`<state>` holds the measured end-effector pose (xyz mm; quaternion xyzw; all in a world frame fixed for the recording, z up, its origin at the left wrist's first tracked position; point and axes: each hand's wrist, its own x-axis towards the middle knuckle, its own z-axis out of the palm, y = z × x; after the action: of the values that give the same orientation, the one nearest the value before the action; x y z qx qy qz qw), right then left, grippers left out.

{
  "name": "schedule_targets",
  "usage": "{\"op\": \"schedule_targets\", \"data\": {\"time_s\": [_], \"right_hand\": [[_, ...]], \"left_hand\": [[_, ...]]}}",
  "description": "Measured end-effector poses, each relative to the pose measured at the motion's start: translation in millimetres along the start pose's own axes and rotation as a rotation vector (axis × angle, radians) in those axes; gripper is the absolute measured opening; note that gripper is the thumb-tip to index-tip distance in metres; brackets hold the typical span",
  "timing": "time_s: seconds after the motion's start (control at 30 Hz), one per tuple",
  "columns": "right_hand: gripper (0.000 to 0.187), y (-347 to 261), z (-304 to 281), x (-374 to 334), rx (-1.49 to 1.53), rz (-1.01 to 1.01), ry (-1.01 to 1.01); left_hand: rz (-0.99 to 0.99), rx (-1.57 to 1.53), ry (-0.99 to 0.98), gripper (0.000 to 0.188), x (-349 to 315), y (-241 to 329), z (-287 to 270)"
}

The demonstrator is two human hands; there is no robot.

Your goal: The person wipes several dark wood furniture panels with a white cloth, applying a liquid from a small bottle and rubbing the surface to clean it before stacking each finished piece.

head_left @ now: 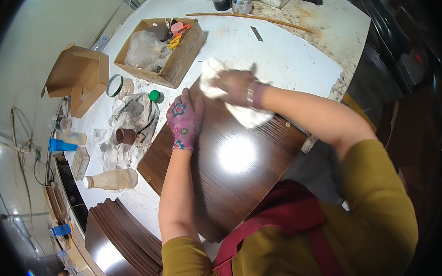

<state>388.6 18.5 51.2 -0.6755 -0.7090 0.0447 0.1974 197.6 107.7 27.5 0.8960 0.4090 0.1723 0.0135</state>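
A dark brown, glossy wooden panel lies on the white work table in front of me. My left hand, in a pink flowered glove, rests flat on the panel's left part with its fingers stretched out. At the panel's far corner my right hand, also gloved and blurred, presses a white cloth. Part of the cloth trails under the wrist onto the panel. The right fingers are partly hidden by the cloth and smeared by motion.
Beyond my left hand stands an open cardboard box holding scissors and a plastic bag. A stained rag, a green-capped jar and a cloudy bottle lie to the left. Stacked brown panels sit lower left. A thin wooden strip lies far back.
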Motion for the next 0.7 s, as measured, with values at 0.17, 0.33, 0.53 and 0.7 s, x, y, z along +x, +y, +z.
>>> {"op": "schedule_targets", "data": {"time_s": [0.17,0.33,0.53,0.7], "right_hand": [[0.038,3.0,-18.9,-33.3,-0.026,-0.016,-0.145],[0.04,-1.4,-46.3,-55.0,0.052,0.048,-0.287],[0.03,-10.7,12.2,30.5,-0.141,-0.056,-0.02],[0.034,-70.1,-23.3,-114.8,-0.043,-0.4,-0.245]], "left_hand": [[-0.035,0.002,0.04,0.048,-0.6,-3.4,-7.4],[-0.022,-0.003,0.067,0.046,-4.3,-2.3,-5.1],[-0.049,-0.019,-0.011,0.047,2.8,-0.1,-2.3],[-0.118,0.019,0.003,0.043,-6.2,-8.6,-3.6]]}}
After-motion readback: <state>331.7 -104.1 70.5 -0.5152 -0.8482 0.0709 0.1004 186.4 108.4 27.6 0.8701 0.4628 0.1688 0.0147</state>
